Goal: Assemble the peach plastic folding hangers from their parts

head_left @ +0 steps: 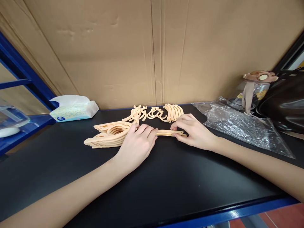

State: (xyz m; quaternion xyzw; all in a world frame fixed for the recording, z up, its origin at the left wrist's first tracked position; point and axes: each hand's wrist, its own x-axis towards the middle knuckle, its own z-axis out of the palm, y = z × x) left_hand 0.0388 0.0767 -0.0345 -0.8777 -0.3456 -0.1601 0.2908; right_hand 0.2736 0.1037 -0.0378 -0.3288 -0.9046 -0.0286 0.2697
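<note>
My left hand [140, 142] is closed over the near end of a slim peach plastic hanger piece [166, 132], at the right side of a stack of hanger parts [104, 139]. At the piece's other end, my right hand [196, 133] pinches it between thumb and fingers. The piece lies low over the black table, and my left fingers cover part of it. The stacked parts are flat, with round openings. Behind my hands is a heap of peach hooks [139, 111], with a few more hooks [155, 112] beside it. A row of curved hanger arms [174, 111] sits just beyond my right hand.
A tissue pack [73, 109] stands at the back left of the black table [166, 183]. Clear plastic film [244, 125] spreads on the right, before a bottle with a brown lid [260, 77] and a dark bag [282, 98]. Cardboard [114, 53] walls the back.
</note>
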